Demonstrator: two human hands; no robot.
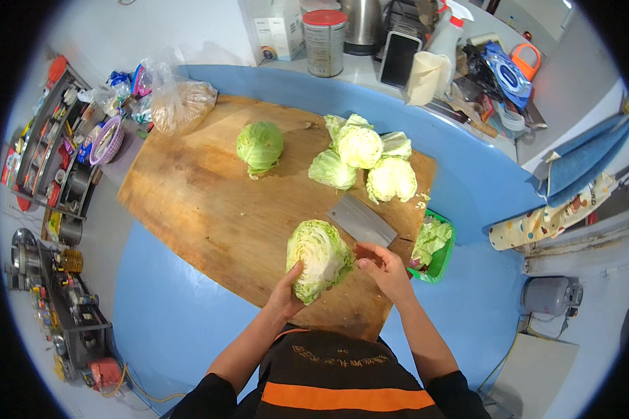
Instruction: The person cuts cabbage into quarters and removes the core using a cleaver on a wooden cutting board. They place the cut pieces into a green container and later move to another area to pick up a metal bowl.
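Observation:
My left hand (288,293) holds a cut cabbage half (320,259) from below, its layered cut face up. At its right edge is my right hand (385,269), fingers curled near the outer leaves; whether they pinch a leaf I cannot tell. A cleaver blade (361,220) lies flat on the wooden cutting board (204,209) just beyond that hand, its handle hidden. Farther back, several cut cabbage pieces (359,146) are heaped at the board's right. To their left sits a round green cabbage (260,146).
A green plastic basket (443,262) with cabbage leaves stands below the board's right edge. A clear plastic bag (183,107) of pale food rests at the back left corner. On the rear ledge are a red-lidded can (325,44), a phone (400,59) and a spray bottle (447,39).

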